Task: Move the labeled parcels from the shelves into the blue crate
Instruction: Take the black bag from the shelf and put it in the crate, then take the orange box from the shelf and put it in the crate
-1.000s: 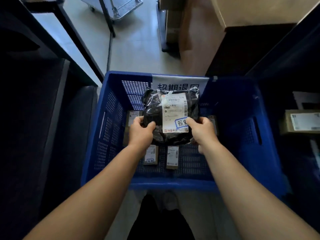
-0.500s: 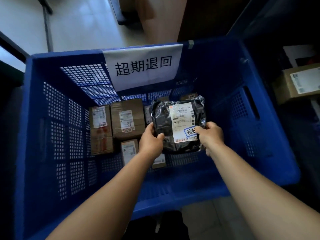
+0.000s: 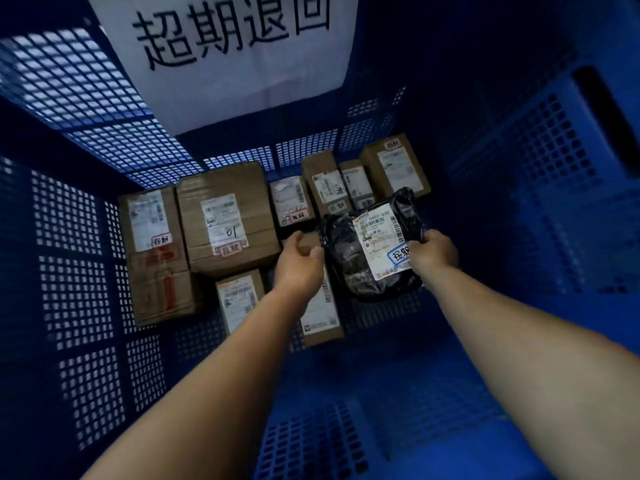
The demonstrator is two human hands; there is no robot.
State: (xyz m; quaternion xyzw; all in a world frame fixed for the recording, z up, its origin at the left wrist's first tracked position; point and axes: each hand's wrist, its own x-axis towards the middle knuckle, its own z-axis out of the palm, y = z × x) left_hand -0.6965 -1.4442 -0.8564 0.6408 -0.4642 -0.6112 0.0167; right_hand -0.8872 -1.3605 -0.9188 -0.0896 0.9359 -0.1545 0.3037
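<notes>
Since half a second ago the left hand (image 3: 300,261) has let go of the crinkled black plastic mailer bag with a white shipping label (image 3: 372,251) and now hovers just beside its left edge with loosely curled fingers holding nothing, while the bag has sunk deeper into the blue perforated plastic crate (image 3: 79,271). Only the right hand (image 3: 432,252) keeps its grip, pinching the bag's right edge at the label's lower corner. That bag lies tilted near the crate floor, beside labeled brown cardboard boxes (image 3: 227,220) and below a white paper sign with black characters (image 3: 228,46) on the far wall.
</notes>
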